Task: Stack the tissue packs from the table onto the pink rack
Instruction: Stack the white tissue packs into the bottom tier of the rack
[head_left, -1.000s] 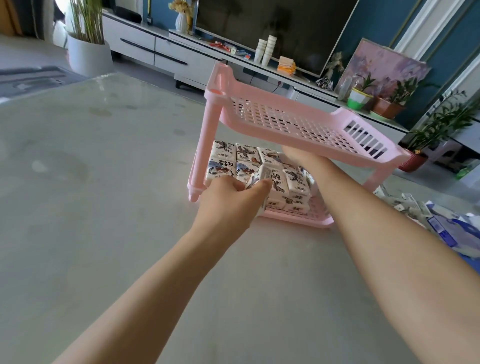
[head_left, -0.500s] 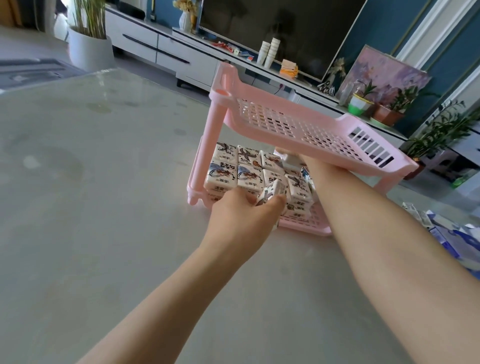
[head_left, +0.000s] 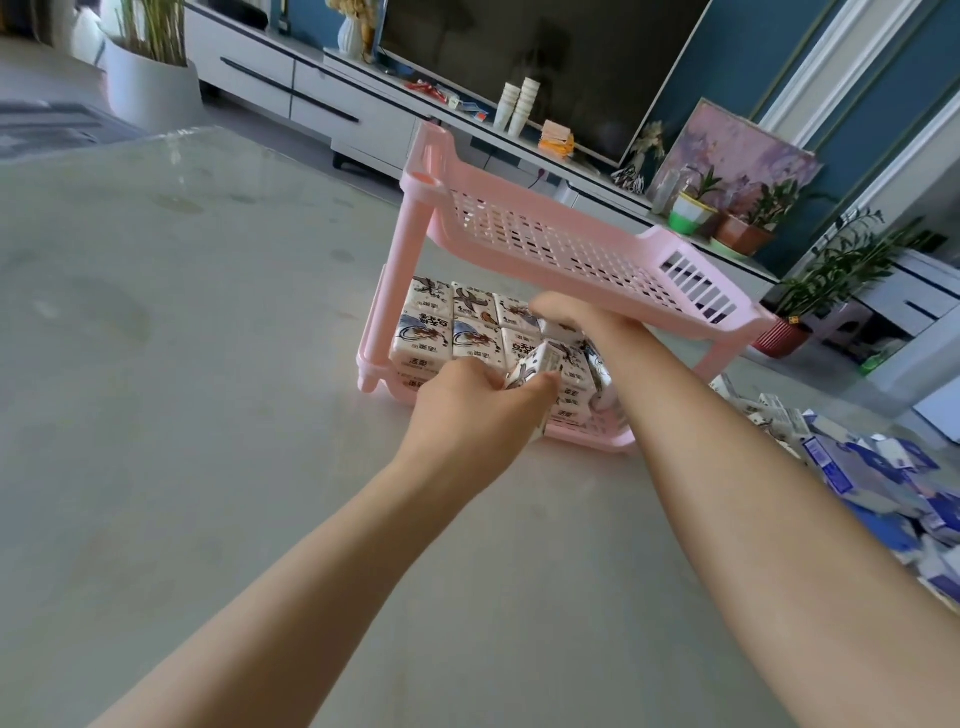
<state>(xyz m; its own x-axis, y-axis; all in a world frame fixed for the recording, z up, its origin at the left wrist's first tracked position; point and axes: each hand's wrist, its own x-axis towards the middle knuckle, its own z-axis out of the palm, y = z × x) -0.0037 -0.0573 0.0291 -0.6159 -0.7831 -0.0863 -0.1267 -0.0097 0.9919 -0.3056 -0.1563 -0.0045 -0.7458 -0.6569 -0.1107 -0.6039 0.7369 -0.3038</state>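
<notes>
The pink rack (head_left: 403, 280) stands on the table, its top shelf empty and its lower shelf packed with white printed tissue packs (head_left: 423, 338) in rows. My left hand (head_left: 467, 410) grips one tissue pack (head_left: 535, 366), tilted, at the lower shelf's front edge, against the stacked packs. My right hand (head_left: 576, 312) reaches in under the top shelf, with its fingers curled over another pack (head_left: 560, 329) on top of the rows. The fingertips are partly hidden.
Several loose tissue packs, white and blue (head_left: 857, 462), lie in a pile on the table at the right. The grey table top (head_left: 208, 415) spreads to the left and front. A TV cabinet and potted plants stand beyond the table.
My left hand has carried its pack a little up and right, against the stacked packs. My right hand has come further into sight under the top shelf.
</notes>
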